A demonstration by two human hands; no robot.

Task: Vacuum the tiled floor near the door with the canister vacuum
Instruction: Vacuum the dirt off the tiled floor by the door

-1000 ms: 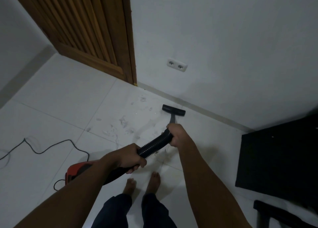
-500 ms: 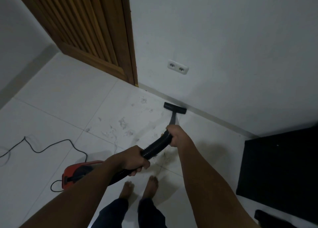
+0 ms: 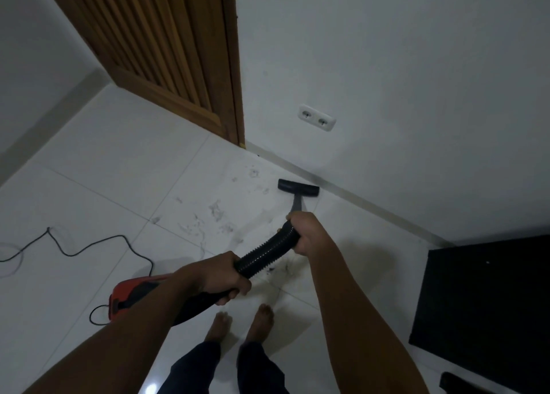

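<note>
Dim, grayish, low contrast; small glare spot on tiled floor (image 3: 104, 185) bottom center; soft shadows center-right; wide-angle bending at edges.

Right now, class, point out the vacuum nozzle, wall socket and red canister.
vacuum nozzle (image 3: 298, 187): head view, middle of its black crossbar.
wall socket (image 3: 317, 117): head view, between its two outlets.
red canister (image 3: 125, 289): head view, red top.

No readable text, label, brand or number on anything in view.
</note>
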